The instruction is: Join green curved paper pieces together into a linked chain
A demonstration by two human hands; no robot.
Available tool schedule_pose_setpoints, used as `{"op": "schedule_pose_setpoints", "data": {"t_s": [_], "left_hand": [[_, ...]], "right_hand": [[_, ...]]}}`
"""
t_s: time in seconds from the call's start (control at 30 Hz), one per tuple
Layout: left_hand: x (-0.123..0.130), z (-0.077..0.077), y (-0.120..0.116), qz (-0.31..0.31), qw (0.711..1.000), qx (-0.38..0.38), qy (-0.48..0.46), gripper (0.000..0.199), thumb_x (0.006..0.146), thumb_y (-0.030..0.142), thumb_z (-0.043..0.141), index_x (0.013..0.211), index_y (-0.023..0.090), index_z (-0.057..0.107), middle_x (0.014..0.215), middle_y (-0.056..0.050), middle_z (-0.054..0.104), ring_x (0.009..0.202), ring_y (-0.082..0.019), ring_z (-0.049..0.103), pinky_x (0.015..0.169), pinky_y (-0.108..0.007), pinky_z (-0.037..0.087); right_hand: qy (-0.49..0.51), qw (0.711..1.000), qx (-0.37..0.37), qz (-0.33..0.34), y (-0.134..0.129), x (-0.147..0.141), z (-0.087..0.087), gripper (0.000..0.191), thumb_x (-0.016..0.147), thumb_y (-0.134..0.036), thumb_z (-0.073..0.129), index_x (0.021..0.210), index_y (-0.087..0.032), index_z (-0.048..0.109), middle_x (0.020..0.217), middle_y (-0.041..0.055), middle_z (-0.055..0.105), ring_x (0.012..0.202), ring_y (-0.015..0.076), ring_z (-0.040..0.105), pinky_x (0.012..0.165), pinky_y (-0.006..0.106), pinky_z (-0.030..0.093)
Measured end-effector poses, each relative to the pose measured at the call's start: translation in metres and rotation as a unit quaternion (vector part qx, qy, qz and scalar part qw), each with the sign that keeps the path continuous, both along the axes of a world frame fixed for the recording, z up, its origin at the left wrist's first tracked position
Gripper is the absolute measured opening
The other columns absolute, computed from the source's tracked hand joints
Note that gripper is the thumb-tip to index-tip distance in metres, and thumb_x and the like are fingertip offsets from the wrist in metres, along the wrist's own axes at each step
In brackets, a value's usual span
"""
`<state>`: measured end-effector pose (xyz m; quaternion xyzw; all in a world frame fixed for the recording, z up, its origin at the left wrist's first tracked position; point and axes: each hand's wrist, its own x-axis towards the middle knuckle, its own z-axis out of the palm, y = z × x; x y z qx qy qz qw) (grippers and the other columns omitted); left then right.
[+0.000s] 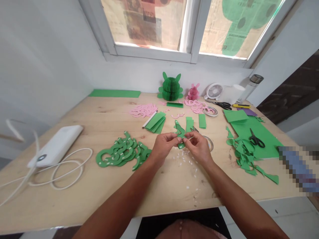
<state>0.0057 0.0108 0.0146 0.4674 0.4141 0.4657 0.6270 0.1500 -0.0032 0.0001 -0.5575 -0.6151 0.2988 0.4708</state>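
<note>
Both hands meet at the middle of the table. My left hand (163,146) pinches the left side of a green paper piece (179,129), and my right hand (198,145) pinches its right side. The piece is curved, with small white patches on it. Small white scraps (185,158) are scattered on the wood just below the hands. Left of my left hand lies a pile of curved green paper pieces (122,151) with white patches. A roll of tape (209,143) is partly hidden behind my right hand, with green rectangles (189,124) beyond.
On the right are green sheets (261,136), black scissors (256,137) and green offcuts (245,152). A white box (57,144) with a cable (67,169) is at left. Green (170,89) and pink (193,92) paper figures stand at the back, near a small fan (214,90).
</note>
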Motion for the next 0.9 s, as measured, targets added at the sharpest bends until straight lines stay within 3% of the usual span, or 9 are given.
{"op": "schedule_pose_setpoints", "data": {"t_s": [0.17,0.3,0.53,0.9], "left_hand": [[-0.0006,-0.0027,0.0016,0.034,0.999,0.013,0.023,0.017,0.057,0.030,0.073,0.061,0.013,0.068,0.057,-0.002,0.062,0.057,-0.013,0.053,0.059,-0.025,0.042],[0.0013,-0.0066,0.0014,0.055,0.997,0.034,0.039,0.018,0.059,0.031,0.072,0.063,0.014,0.069,0.058,-0.001,0.063,0.058,-0.014,0.054,0.059,-0.025,0.042],[0.0040,-0.0070,-0.0025,0.044,0.994,0.070,0.066,0.015,0.067,0.029,0.065,0.066,0.015,0.069,0.062,0.000,0.064,0.060,-0.013,0.055,0.060,-0.024,0.041],[0.0038,-0.0047,-0.0031,0.038,0.992,0.081,0.084,0.011,0.066,0.025,0.064,0.065,0.016,0.070,0.060,0.001,0.062,0.058,-0.013,0.053,0.058,-0.023,0.040]], "right_hand": [[-0.031,0.998,0.039,-0.023,-0.0024,-0.0002,0.0045,0.013,0.075,-0.030,0.054,0.082,-0.018,0.058,0.078,0.0035,0.059,0.055,0.0111,0.051,0.049,0.023,0.041],[-0.077,0.994,0.071,-0.039,-0.0055,-0.0021,0.0085,0.009,0.076,-0.027,0.053,0.075,-0.019,0.056,0.064,0.0000,0.054,0.053,0.0110,0.047,0.051,0.024,0.039],[-0.071,0.996,0.043,-0.022,-0.0061,-0.0042,0.0085,0.011,0.075,-0.028,0.054,0.068,-0.019,0.054,0.059,-0.0012,0.054,0.049,0.0103,0.045,0.047,0.023,0.036],[-0.040,0.999,0.020,-0.017,-0.0041,-0.0024,0.0050,0.013,0.073,-0.030,0.056,0.068,-0.019,0.054,0.057,-0.0020,0.054,0.048,0.0103,0.046,0.047,0.023,0.036]]}}
